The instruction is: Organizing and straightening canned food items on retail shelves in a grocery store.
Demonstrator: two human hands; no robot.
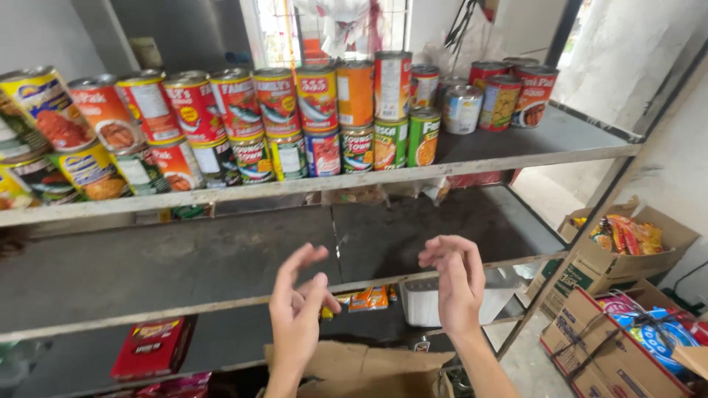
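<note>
Upper left of frame: tins are standing two high along the top shelf, running in a row to approx. centre, w/ a smaller group of tins sitting upper right, a bit apart. Below them the middle shelf is lying dark and mostly bare. Lower left: a red box is lying flat on the bottom shelf.

Lower centre: left hand is hovering in front of the middle shelf's edge, palm up, fingers spread loose and curling, gripping nothing. Just right of it, orange packets are lying on the bottom shelf, beside a white tray. Right hand is hovering at the same height, well apart from the left, fingers half curled, also holding nothing. A torn brown carton is sitting under both hands at bottom edge.

Lower right: two open cartons w/ bright snack packs are standing on the floor.
</note>
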